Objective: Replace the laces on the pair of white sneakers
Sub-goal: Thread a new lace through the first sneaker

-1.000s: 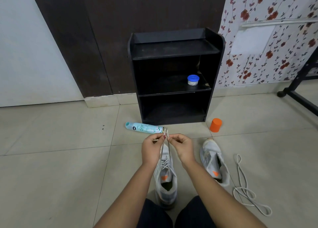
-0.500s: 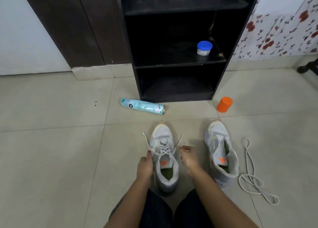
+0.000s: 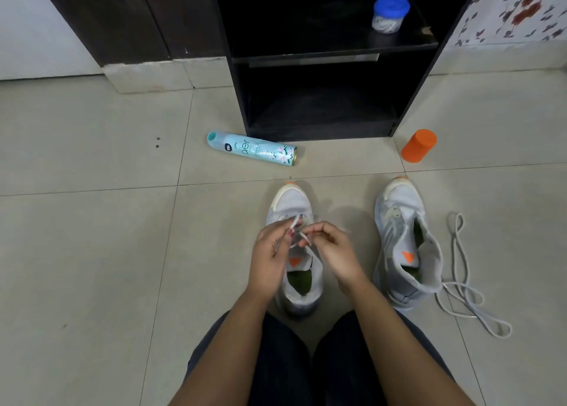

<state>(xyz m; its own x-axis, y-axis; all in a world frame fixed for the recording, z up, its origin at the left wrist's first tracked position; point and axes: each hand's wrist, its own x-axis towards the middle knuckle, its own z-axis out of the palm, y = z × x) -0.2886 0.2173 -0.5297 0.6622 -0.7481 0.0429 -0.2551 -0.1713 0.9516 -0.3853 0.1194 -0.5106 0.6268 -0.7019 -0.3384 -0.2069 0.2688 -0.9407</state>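
Observation:
Two white sneakers stand on the tiled floor, toes pointing away from me. The left sneaker [image 3: 290,201] sits between my knees and is laced. My left hand [image 3: 271,252] and my right hand [image 3: 333,247] meet over its tongue, each pinching an end of the white lace [image 3: 296,221]. The right sneaker [image 3: 402,237] stands beside it with no lace in its eyelets. A loose white lace [image 3: 460,286] lies coiled on the floor to its right.
A pale blue spray can [image 3: 251,148] lies on its side ahead of the left sneaker. An orange cup [image 3: 418,145] stands near the black shelf unit [image 3: 319,99], which holds a blue-lidded jar [image 3: 389,14]. My dark-trousered knees fill the bottom.
My hands dropped from holding the lace ends up high, spread apart beside the sneaker, and have now come together over the tongue. The camera tilted down and closer.

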